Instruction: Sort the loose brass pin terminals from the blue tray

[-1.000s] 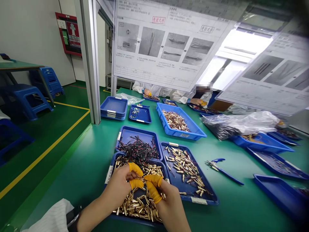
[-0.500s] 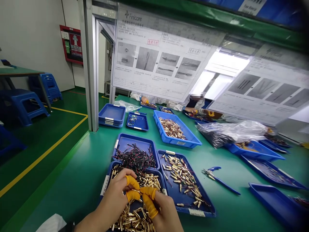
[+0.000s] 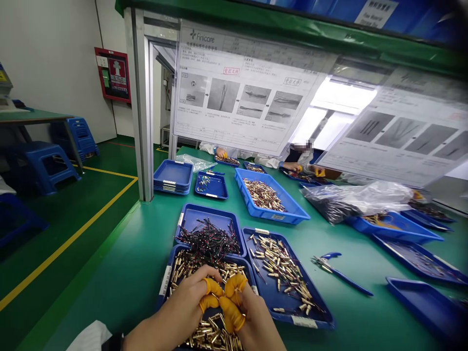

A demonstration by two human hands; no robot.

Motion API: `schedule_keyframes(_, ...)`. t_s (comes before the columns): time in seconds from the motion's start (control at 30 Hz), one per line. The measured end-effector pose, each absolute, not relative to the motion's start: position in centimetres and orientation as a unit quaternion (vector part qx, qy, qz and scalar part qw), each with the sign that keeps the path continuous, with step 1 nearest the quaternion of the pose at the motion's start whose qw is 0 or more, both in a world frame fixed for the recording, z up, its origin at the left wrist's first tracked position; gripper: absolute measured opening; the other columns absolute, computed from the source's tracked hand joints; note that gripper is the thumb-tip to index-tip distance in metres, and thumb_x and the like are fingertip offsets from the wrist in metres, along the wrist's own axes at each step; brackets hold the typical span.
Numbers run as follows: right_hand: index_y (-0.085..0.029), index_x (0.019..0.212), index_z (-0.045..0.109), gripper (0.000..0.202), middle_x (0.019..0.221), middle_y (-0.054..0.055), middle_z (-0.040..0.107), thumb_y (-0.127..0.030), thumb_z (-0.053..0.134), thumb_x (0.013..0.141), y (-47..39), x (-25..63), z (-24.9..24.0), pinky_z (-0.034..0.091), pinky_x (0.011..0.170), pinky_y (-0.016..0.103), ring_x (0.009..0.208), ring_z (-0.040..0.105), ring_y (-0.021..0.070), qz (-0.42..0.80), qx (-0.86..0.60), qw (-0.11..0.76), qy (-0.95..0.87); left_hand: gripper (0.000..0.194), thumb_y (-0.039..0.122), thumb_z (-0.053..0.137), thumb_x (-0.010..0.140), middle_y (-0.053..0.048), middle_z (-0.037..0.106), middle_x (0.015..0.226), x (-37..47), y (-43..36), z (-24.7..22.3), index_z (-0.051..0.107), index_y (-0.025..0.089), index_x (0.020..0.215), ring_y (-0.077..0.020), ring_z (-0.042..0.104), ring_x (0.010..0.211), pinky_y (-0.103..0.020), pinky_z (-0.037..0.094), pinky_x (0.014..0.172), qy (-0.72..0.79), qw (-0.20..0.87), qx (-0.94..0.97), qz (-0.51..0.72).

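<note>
My left hand and my right hand meet over a blue tray of loose brass tubes. Yellow finger cots cover the thumb and forefinger tips of both, and each hand is closed in a pinch. The fingers hide whatever lies between them. Just beyond, another blue tray carries a heap of dark thin wire pieces with small red parts. To the right, a third tray is strewn with brass tubes that have short dark wires attached.
Blue-handled cutters lie right of the trays. Farther back are a blue bin of brass pieces, stacked trays and a plastic bag. Instruction sheets hang overhead. Across the table are co-workers' hands.
My fingertips have drawn closer together, and my right fingers are more curled. The small brass-coloured piece glimpsed between them earlier is now hidden. The whole view has shifted slightly.
</note>
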State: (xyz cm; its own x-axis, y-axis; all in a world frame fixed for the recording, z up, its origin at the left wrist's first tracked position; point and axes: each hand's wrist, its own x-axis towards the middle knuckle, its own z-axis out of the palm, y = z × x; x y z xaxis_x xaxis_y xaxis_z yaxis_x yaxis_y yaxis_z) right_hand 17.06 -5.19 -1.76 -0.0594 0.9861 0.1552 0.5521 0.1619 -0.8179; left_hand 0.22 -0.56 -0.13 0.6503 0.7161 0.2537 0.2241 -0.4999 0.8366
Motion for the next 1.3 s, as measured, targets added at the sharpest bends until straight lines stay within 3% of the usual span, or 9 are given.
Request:
schedule_keyframes(0.23, -0.022, 0.072, 0.043, 0.008, 0.060, -0.001, 0.056, -0.018, 0.046, 0.078, -5.0, 16.6, -0.6, 0.039, 0.046, 0.021, 0.054, 0.054, 0.0148, 0.303, -0.578, 0.368, -0.662, 0.025, -0.003, 0.044, 0.077, -0.004, 0.060, 0.079, 0.6, 0.0, -0.5, 0.058, 0.017, 0.071, -0.0200, 0.052, 0.080, -0.030, 0.041, 0.072, 0.365, 0.324, 0.832, 0.264)
schedule_keyframes(0.4, -0.019, 0.071, 0.049, 0.004, 0.064, 0.005, 0.062, -0.020, 0.046, 0.074, -4.6, 17.0, 0.3, 0.044, 0.050, 0.026, 0.057, 0.057, 0.0184, 0.296, -0.591, 0.363, -0.657, 0.021, 0.000, 0.047, 0.079, -0.004, 0.061, 0.083, 0.6, 0.0, -0.4, 0.059, 0.018, 0.079, -0.0200, 0.052, 0.083, -0.031, 0.041, 0.076, 0.379, 0.348, 0.805, 0.295)
schedule_keyframes(0.6, -0.020, 0.066, 0.046, 0.008, 0.058, -0.002, 0.055, -0.015, 0.049, 0.070, -4.7, 15.8, 0.3, 0.046, 0.045, 0.023, 0.048, 0.057, 0.0142, 0.441, -0.553, 0.386, -0.592, 0.031, -0.013, 0.039, 0.061, -0.003, 0.055, 0.075, 0.5, -0.5, -0.1, 0.047, 0.017, 0.063, -0.0188, 0.051, 0.078, -0.028, 0.039, 0.070, 0.364, 0.347, 0.823, 0.264)
schedule_keyframes(0.77, -0.022, 0.077, 0.045, 0.029, 0.055, -0.010, 0.049, -0.031, 0.071, 0.066, -4.5, 15.1, 1.0, 0.026, 0.027, 0.012, 0.030, 0.037, 0.0023, 0.599, -0.502, 0.405, -0.475, 0.026, -0.007, 0.043, 0.072, -0.003, 0.055, 0.076, 0.6, -0.8, 0.8, 0.050, 0.017, 0.067, -0.0174, 0.051, 0.076, -0.025, 0.039, 0.067, 0.292, 0.405, 0.817, 0.289)
schedule_keyframes(0.87, -0.021, 0.075, 0.047, 0.032, 0.057, -0.010, 0.049, -0.036, 0.073, 0.065, -4.4, 15.3, 1.0, 0.026, 0.031, 0.012, 0.035, 0.034, 0.0012, 0.608, -0.486, 0.434, -0.454, 0.018, 0.001, 0.048, 0.078, -0.003, 0.056, 0.079, 0.6, -0.8, 0.9, 0.052, 0.017, 0.069, -0.0176, 0.052, 0.077, -0.025, 0.040, 0.068, 0.309, 0.422, 0.804, 0.284)
schedule_keyframes(0.97, -0.020, 0.079, 0.048, 0.035, 0.056, -0.009, 0.048, -0.046, 0.070, 0.066, -4.2, 16.8, 0.8, 0.028, 0.037, 0.015, 0.041, 0.037, 0.0045, 0.565, -0.492, 0.493, -0.442, 0.015, 0.004, 0.051, 0.077, -0.003, 0.055, 0.085, 0.4, -0.4, 0.2, 0.054, 0.019, 0.077, -0.0183, 0.052, 0.082, -0.028, 0.042, 0.073, 0.389, 0.425, 0.773, 0.267)
schedule_keyframes(1.1, -0.023, 0.087, 0.046, 0.038, 0.053, -0.009, 0.043, -0.050, 0.065, 0.069, -3.6, 20.2, 0.5, 0.032, 0.046, 0.023, 0.045, 0.042, 0.0110, 0.306, -0.637, 0.564, -0.428, 0.027, -0.003, 0.047, 0.070, -0.006, 0.055, 0.100, 0.2, 0.3, -1.2, 0.052, 0.019, 0.083, -0.0226, 0.049, 0.095, -0.037, 0.041, 0.082, 0.459, 0.373, 0.778, 0.212)
schedule_keyframes(1.17, -0.022, 0.095, 0.046, 0.036, 0.057, -0.006, 0.050, -0.047, 0.061, 0.073, -3.4, 20.9, 0.1, 0.037, 0.051, 0.028, 0.050, 0.049, 0.0154, 0.203, -0.679, 0.546, -0.446, 0.031, -0.008, 0.042, 0.067, -0.006, 0.055, 0.098, 0.1, 0.4, -1.8, 0.051, 0.019, 0.079, -0.0234, 0.049, 0.094, -0.039, 0.040, 0.081, 0.461, 0.336, 0.800, 0.185)
schedule_keyframes(1.3, -0.018, 0.098, 0.052, 0.020, 0.072, 0.004, 0.060, -0.032, 0.048, 0.083, -3.6, 19.1, -1.0, 0.046, 0.054, 0.032, 0.061, 0.058, 0.0207, 0.210, -0.656, 0.452, -0.567, 0.035, -0.011, 0.036, 0.064, -0.003, 0.055, 0.087, 0.3, 0.4, -2.2, 0.049, 0.020, 0.075, -0.0216, 0.049, 0.085, -0.036, 0.042, 0.076, 0.455, 0.287, 0.821, 0.190)
